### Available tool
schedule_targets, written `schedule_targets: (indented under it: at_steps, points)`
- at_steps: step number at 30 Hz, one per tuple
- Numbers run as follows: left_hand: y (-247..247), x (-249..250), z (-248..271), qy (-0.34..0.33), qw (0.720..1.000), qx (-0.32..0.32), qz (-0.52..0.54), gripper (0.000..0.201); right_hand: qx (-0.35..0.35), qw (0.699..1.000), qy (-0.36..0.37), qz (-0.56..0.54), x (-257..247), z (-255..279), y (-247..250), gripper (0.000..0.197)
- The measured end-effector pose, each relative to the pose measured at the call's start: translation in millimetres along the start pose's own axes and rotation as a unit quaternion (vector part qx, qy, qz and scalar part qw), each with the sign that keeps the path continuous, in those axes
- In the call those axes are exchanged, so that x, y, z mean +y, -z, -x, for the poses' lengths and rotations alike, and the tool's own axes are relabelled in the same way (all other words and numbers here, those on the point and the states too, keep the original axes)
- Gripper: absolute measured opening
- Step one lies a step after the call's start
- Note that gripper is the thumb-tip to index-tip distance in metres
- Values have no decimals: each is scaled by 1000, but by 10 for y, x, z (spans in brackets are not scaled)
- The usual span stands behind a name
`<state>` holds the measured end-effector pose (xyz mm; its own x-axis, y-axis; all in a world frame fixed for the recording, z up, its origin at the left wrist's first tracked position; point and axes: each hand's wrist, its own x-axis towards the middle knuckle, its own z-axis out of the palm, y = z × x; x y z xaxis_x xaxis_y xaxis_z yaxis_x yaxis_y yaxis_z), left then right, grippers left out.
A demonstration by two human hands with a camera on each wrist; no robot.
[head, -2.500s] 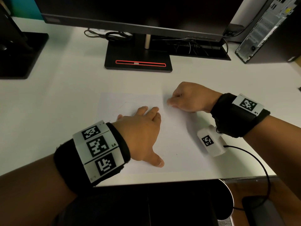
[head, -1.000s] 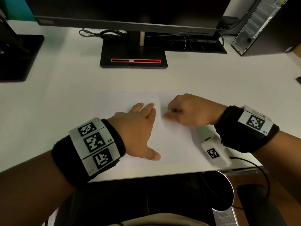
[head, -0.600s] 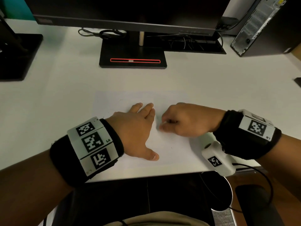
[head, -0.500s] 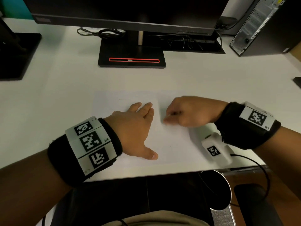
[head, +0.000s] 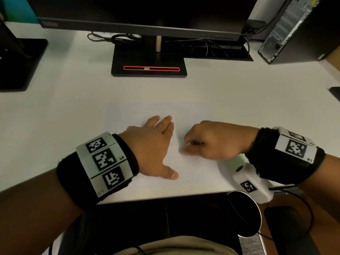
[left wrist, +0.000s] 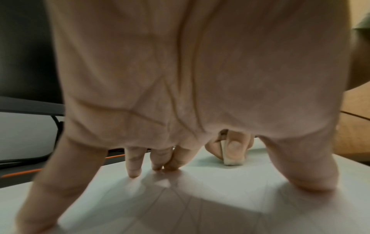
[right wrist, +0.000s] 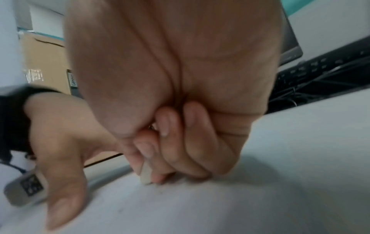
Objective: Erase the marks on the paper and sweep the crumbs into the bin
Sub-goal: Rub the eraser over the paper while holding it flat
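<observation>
Head view: the paper [head: 193,170] is pinned flat at frame centre on the bench [head: 73,115] by the spread left hand [head: 150,150]; an eraser [right wrist: 145,175] is pinched in the right hand [head: 213,142]. Hard rubbing could crease the sheet, and crumbs could be scattered past the bin [head: 244,214] at lower right.

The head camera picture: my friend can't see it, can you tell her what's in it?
A right hand rubs a small white eraser on a sheet of paper, while the left hand presses flat to hold the sheet still. They are on a white desk, with a monitor behind.
</observation>
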<state>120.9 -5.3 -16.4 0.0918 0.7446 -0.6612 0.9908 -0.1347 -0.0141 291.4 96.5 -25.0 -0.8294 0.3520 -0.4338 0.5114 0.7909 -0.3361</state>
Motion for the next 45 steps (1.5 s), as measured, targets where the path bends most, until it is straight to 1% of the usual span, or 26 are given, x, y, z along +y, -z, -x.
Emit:
schedule_targets:
  at_steps: [2, 4, 6, 8, 9, 11, 13, 15, 17, 18, 20, 22, 24, 26, 27, 29, 31, 33, 34, 36, 38, 41, 43, 45]
  points:
    - [-3, 2, -5, 1, 1000, 0, 0, 126, -2, 1000, -27, -4, 57, 10, 76, 47]
    - [6, 10, -10, 4, 1000, -1, 0, 126, 28, 998, -50, -4, 112, -10, 139, 46]
    - [15, 15, -16, 8, 1000, -3, 3, 126, 43, 998, -35, 5, 58, -32, 72, 45]
    - [7, 24, -21, 9, 1000, -3, 7, 126, 21, 1000, 2, 4, -41, -18, -41, 44]
    - [6, 17, -22, 9, 1000, -2, 4, 126, 3, 1000, 8, -2, -66, -5, -55, 44]
    - [4, 14, -18, 10, 1000, -2, 3, 126, -8, 1000, -12, -6, -9, -5, 21, 44]
    - [8, 19, -14, 10, 1000, -4, 7, 126, 22, 999, -33, -3, 76, -26, 89, 45]
    - [6, 19, -19, 10, 1000, -3, 7, 126, 48, 999, -13, 3, 54, -28, 29, 44]
    - [3, 16, -20, 10, 1000, -1, 10, 126, 27, 999, 27, 2, -33, 0, -75, 43]
    - [1, 15, -23, 10, 1000, -1, 9, 126, 7, 999, 31, -4, -48, 22, -95, 43]
    - [7, 15, -22, 11, 1000, -4, 6, 126, -3, 1000, 6, -7, 18, 25, -26, 44]
    - [16, 26, -21, 13, 1000, -7, 3, 126, 30, 999, -14, -3, 75, 0, 48, 45]
    - [18, 27, -22, 15, 1000, -8, 3, 125, 47, 999, 6, 3, 14, -9, 0, 44]
    - [13, 27, -22, 15, 1000, -6, 8, 126, 26, 999, 40, -2, -87, 13, -98, 43]
    - [12, 27, -26, 14, 1000, -5, 8, 126, 6, 999, 43, -9, -105, 34, -114, 43]
    - [11, 27, -28, 16, 1000, -7, 4, 126, -15, 1000, 19, -13, -47, 42, -51, 44]
    - [17, 33, -28, 18, 1000, -9, 0, 125, 7, 1000, -7, -6, 14, 20, 21, 44]
    - [13, 31, -28, 17, 1000, -7, 3, 125, 36, 999, 7, -5, -31, 20, -22, 42]
    - [11, 26, -29, 16, 1000, -6, 5, 125, 35, 999, 25, -7, -88, 34, -71, 41]
    - [5, 21, -26, 13, 1000, -5, 7, 125, 0, 999, 50, -18, -185, 96, -154, 41]
    - [10, 21, -21, 14, 1000, -7, 5, 125, -26, 999, 38, -19, -161, 112, -124, 41]
    - [19, 35, -19, 16, 1000, -9, 2, 125, 10, 1000, 4, -15, -66, 83, -51, 41]
    - [14, 31, -19, 16, 1000, -7, 3, 125, 23, 999, 19, -16, -123, 109, -108, 40]
    - [5, 29, -12, 14, 1000, -5, 6, 125, -1, 999, 41, -18, -205, 174, -169, 40]
